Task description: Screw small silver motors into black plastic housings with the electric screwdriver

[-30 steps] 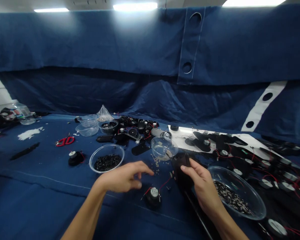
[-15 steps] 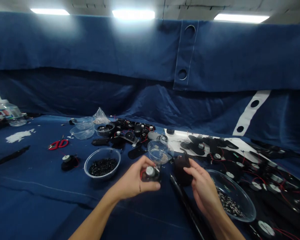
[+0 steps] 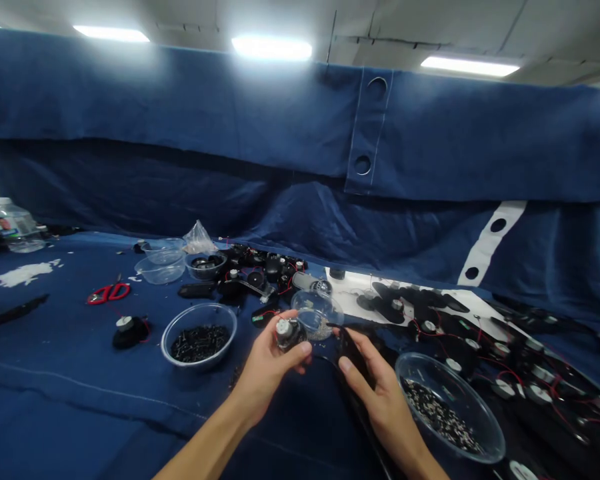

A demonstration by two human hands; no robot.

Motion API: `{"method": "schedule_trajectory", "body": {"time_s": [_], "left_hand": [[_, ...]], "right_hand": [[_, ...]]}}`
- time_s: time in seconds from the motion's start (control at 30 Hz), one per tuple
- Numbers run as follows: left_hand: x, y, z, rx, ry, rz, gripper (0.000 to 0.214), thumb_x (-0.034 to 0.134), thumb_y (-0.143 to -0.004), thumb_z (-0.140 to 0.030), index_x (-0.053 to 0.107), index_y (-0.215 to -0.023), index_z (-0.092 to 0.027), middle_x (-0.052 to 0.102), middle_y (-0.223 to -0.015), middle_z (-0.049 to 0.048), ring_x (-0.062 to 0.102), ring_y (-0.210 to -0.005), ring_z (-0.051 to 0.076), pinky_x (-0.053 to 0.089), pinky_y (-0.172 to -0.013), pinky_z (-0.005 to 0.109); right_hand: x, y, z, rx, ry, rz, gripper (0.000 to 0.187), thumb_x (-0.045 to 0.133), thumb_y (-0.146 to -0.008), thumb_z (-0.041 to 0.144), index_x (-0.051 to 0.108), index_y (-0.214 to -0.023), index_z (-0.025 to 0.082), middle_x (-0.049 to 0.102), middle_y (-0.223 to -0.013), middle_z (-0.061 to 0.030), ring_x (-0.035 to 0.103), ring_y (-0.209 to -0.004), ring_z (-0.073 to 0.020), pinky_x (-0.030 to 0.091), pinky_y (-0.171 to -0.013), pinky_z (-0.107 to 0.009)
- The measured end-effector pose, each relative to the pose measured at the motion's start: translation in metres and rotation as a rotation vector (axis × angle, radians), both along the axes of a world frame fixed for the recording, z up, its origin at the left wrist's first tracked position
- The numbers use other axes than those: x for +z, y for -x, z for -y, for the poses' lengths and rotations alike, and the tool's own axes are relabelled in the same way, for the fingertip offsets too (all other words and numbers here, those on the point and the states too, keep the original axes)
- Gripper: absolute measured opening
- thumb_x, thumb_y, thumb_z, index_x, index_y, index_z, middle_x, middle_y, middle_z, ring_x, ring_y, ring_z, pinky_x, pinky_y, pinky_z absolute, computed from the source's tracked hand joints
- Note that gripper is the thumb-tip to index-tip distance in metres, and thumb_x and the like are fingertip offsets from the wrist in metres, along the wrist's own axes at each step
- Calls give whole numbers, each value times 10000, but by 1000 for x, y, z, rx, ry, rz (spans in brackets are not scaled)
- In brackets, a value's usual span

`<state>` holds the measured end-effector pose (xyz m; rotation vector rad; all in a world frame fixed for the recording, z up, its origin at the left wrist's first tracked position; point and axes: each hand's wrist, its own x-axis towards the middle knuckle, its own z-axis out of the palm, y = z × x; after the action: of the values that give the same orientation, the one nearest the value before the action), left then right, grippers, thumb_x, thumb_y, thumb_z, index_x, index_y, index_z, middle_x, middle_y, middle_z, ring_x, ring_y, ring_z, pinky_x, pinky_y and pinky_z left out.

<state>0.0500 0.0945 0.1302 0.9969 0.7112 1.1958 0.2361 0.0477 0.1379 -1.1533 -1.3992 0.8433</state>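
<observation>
My left hand (image 3: 267, 367) grips a small round motor (image 3: 287, 333) with a silver end and a black rubber base. My right hand (image 3: 383, 410) pinches a flat black piece (image 3: 355, 357), which is partly hidden by my fingers. Just beyond the motor sits a transparent plastic bowl (image 3: 316, 315) holding small metal parts. To the right of my right hand lies a wide transparent bowl (image 3: 447, 407) of small silver and black parts. A bowl of black screws (image 3: 199, 345) stands left of my left hand.
The work surface is a blue cloth (image 3: 55, 373). Red-handled scissors (image 3: 109, 293) and a wired motor (image 3: 127, 331) lie on it at left. A heap of black parts (image 3: 257, 273) lies at the back. Several wired motors lie on black pads at right, beside a white board (image 3: 350, 283).
My left hand has lifted the motor off the cloth and raised it toward the small bowl. My right hand keeps the black piece. The whole view has tilted slightly.
</observation>
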Motion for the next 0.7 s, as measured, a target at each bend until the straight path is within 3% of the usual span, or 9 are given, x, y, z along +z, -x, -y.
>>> {"method": "schedule_trajectory", "body": {"time_s": [0.1, 0.2, 0.33, 0.5, 0.6, 0.7], "left_hand": [[4, 1, 2, -108, 26, 136, 660, 754, -880, -211, 449, -1462, -265, 634, -1364, 74, 709, -1119, 232, 535, -955, 323], [6, 2, 4, -198, 25, 233, 673, 734, -897, -173, 428, -1489, -264, 562, -1487, 97, 672, -1212, 267, 487, -1038, 338], [8, 2, 5, -214, 6, 215, 650, 756, -890, -184, 451, -1456, -280, 586, -1454, 84, 693, -1149, 220, 503, -959, 289], [6, 0, 7, -135, 18, 212, 571, 760, -863, -159, 470, -1349, -239, 652, -1313, 83, 657, -873, 104, 482, -699, 219], [5, -1, 7, -106, 44, 189, 584, 775, -812, -130, 477, -1303, -234, 696, -1174, 60, 599, -726, 75, 441, -610, 203], [6, -2, 9, -119, -8, 128, 586, 838, -724, -116, 566, -1231, -227, 697, -1010, 21, 607, -706, 97, 455, -608, 209]], "right_hand": [[-6, -2, 0, -7, -64, 111, 621, 643, -907, 557, 495, -1454, 303, 524, -1526, -41, 430, -1449, -266, 329, -1213, -423], [-10, -5, -2, 1, -151, 242, 708, 674, -896, 516, 392, -1511, 305, 488, -1547, -58, 453, -1436, -271, 390, -1182, -422], [-5, -5, 2, -100, -212, 434, 639, 628, -934, 472, 380, -1496, 298, 535, -1462, -70, 532, -1355, -264, 474, -1102, -402], [0, 0, 9, -285, -244, 571, 554, 521, -976, 493, 396, -1469, 273, 571, -1364, -91, 618, -1225, -259, 540, -990, -404], [-6, -1, 5, -443, -267, 671, 503, 595, -924, 555, 525, -1333, 270, 681, -1201, -66, 709, -1045, -261, 594, -834, -384], [-14, -7, -3, -590, -307, 771, 593, 661, -828, 687, 590, -1247, 274, 759, -1107, -38, 762, -927, -289, 613, -718, -388]]}}
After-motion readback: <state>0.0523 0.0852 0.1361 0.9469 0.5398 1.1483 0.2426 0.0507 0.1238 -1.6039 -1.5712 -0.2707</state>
